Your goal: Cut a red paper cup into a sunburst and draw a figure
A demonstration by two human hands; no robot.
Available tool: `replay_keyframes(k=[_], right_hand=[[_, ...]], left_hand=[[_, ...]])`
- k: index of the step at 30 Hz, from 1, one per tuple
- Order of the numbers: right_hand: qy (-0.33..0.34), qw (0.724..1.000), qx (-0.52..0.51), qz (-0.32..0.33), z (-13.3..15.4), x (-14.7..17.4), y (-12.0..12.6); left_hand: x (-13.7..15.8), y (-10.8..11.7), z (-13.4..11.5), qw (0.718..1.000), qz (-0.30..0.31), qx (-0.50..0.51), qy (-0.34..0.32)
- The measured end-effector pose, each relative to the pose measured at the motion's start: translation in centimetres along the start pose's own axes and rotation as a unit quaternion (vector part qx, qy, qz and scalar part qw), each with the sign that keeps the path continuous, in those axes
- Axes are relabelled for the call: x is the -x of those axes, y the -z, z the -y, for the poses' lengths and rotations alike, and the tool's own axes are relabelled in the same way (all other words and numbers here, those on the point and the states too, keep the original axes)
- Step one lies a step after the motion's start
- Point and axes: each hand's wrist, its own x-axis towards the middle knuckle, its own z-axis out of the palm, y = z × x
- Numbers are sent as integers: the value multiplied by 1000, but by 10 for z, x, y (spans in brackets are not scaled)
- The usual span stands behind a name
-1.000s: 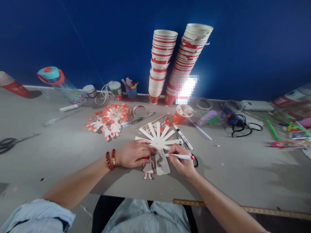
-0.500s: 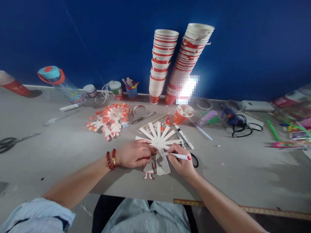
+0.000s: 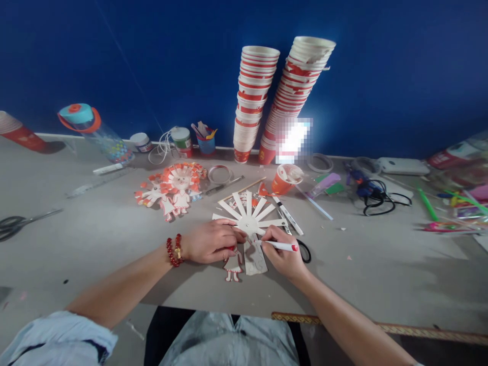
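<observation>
My right hand (image 3: 285, 254) is closed around a white marker with a red end (image 3: 282, 246). Its tip points at a white paper cutout with a fan of radiating strips (image 3: 249, 223) and a wider flap (image 3: 256, 262) towards me, which bears faint drawn lines. My left hand (image 3: 215, 241), a red bead bracelet at its wrist, lies over the cutout's left side, pressing it with outstretched fingers, thumb apart. From beneath that hand shows a paper doll (image 3: 232, 267) with a red-edged dress. Scissors with black handles (image 3: 304, 250) lie partly hidden behind my right hand.
Finished-looking paper dolls (image 3: 177, 190) lie to the left. Two tall paper cup stacks (image 3: 255, 101) stand against the blue wall. Beyond the cutout are a red cup of scraps (image 3: 287, 179) and a black-and-white marker (image 3: 290, 216). Other scissors (image 3: 26, 221) rest far left; a glue gun (image 3: 366, 185) sits right.
The marker and my right hand have shifted very slightly left. My left hand stays in place on the paper.
</observation>
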Motion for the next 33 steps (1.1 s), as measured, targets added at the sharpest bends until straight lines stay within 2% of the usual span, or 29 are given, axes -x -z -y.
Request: replay_keyframes(k=[25,30,33], right_hand=[[1,999,2,46,2,1,2],[1,999,-12,40,3,1,2],[-18,999,-49,9,2,1,1]], left_hand=[[0,0,0,1000,-2,5,0],[0,-1,0,1000,-1,0,-4],[0,0,0,1000,1,-2,-2]])
